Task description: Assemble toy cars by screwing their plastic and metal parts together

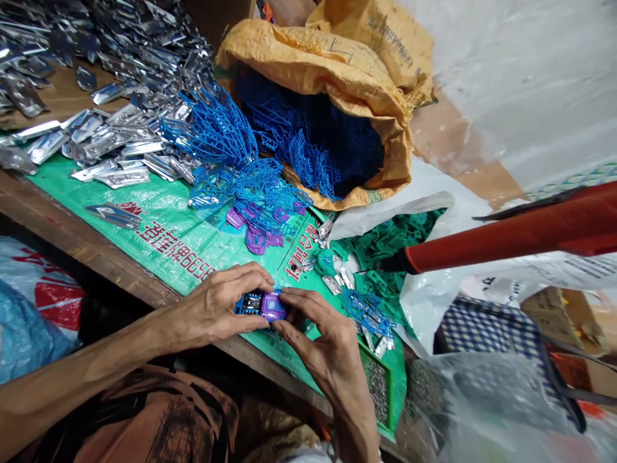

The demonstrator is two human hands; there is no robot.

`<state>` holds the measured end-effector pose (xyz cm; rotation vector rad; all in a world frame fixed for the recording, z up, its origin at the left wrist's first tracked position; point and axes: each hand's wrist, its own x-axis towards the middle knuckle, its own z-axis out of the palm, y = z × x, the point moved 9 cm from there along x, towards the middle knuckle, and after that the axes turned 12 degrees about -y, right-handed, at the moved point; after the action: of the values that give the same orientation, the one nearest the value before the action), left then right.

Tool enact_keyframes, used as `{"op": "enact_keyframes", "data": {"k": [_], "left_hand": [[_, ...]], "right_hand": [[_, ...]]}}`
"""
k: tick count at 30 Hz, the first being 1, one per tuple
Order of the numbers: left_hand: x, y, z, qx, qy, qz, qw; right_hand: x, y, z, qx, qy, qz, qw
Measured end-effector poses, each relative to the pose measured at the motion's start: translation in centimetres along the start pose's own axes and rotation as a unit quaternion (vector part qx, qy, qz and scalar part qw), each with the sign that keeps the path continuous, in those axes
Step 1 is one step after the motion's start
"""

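My left hand point(216, 305) and my right hand point(321, 337) meet at the near edge of the green sheet point(159, 222). Together they pinch a small assembly: a blue plastic part point(248, 302) on the left side and a purple plastic part point(273, 306) on the right. Fingers of both hands are closed around it. Just beyond lie loose purple pieces point(255, 235) and a heap of blue plastic frames point(231, 148).
Shiny metal strips point(101, 138) are piled at the far left. A yellow woven sack point(337, 77) holds more blue frames. A red tube point(511, 235) crosses the right side above white plastic bags. A green tray of small screws point(376, 386) sits by my right wrist. The wooden table edge point(96, 254) runs diagonally.
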<state>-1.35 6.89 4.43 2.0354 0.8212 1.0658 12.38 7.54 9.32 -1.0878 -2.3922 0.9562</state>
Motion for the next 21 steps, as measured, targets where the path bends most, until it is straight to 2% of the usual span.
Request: {"op": "enact_keyframes", "data": {"k": [4,9,12,21], "left_hand": [[0.0,0.0,-0.1,0.001,-0.003,-0.004,1.0],[0.1,0.1,-0.2,0.013,-0.028,-0.011,0.999],[0.1,0.0,-0.3,0.017,-0.025,-0.019,0.999],[-0.2,-0.2,-0.2,0.037,-0.029,-0.029,0.998]], "right_hand": [[0.2,0.2,-0.1,0.004,-0.007,0.002,1.0],[0.7,1.0,0.1,-0.018,-0.041,0.035,0.998],[1.1,1.5,0.2,-0.006,-0.058,0.051,0.997],[1.1,1.6,0.4,0.033,-0.057,0.02,0.998]]}}
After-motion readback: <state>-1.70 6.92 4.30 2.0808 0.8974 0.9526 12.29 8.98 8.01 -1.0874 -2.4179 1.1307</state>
